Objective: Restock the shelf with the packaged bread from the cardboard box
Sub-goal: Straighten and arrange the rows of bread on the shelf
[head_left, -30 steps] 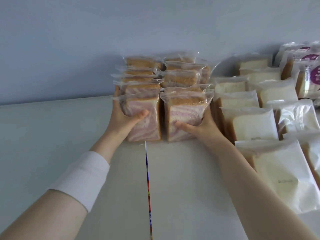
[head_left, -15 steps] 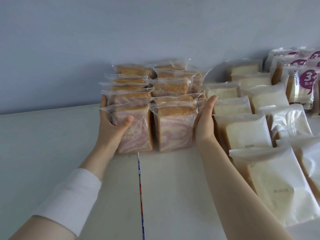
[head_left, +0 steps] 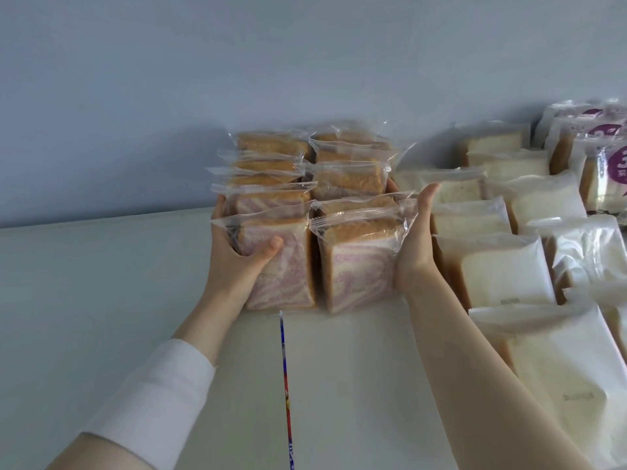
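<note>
Two rows of clear-wrapped purple-swirl bread packs stand on the white shelf (head_left: 101, 300), running back to the wall. My left hand (head_left: 237, 262) grips the front left pack (head_left: 281, 266), thumb across its face and fingers round its left side. My right hand (head_left: 415, 245) lies flat, fingers straight, against the right side of the front right pack (head_left: 359, 262). The cardboard box is out of view.
Rows of white-bread packs (head_left: 502, 273) fill the shelf just right of my right hand. Packs with purple labels (head_left: 607, 171) stand at the far right by the wall (head_left: 237, 79). A thin coloured strip (head_left: 285, 385) runs along the shelf towards me.
My right hand has shifted from gripping the front of the right pack to lying flat along its right side. My left hand keeps its hold on the left pack.
</note>
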The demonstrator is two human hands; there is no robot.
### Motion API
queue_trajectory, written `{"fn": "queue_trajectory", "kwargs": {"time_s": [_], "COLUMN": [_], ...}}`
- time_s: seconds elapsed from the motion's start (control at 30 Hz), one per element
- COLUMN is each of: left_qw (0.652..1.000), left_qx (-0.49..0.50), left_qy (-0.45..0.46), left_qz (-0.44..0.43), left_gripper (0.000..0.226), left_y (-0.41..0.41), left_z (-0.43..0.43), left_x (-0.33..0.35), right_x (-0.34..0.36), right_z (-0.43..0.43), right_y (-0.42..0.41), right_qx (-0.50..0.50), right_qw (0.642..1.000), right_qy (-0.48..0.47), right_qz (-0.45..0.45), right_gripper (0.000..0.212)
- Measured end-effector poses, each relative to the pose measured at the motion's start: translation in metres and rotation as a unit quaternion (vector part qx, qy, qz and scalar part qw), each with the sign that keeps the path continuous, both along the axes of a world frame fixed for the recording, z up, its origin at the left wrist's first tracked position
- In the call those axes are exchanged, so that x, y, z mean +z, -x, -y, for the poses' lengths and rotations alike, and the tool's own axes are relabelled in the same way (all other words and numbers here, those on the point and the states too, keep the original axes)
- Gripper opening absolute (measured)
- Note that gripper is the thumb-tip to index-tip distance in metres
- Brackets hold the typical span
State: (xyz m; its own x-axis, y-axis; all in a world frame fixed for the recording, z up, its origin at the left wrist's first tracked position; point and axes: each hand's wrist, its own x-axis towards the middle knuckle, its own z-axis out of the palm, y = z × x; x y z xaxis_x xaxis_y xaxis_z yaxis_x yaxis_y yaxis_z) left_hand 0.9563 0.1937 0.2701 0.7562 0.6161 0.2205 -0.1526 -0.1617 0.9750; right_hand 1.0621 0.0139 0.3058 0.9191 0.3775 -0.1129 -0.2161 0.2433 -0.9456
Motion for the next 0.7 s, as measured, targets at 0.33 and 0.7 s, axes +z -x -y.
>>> {"fn": "queue_trajectory", "kwargs": {"time_s": [0.33,0.7], "left_qw": [1.000,0.999], "left_qx": [0.013,-0.018], "left_qy": [0.005,0.029], "left_qz": [-0.003,0.010], "left_gripper": [0.118,0.139], "left_y": [0.002,0.017], "left_z": [0.003,0.002], "left_x": [-0.003,0.005], "right_x": [0.005,-0.004], "right_z": [-0.002,0.000], "right_y": [-0.004,0.015], "right_qx": [0.054,-0.107], "right_qw": [0.998,0.993], "right_qy": [-0.016,0.034], "right_qz": [-0.014,0.046], "right_gripper": [0.082,0.120]}}
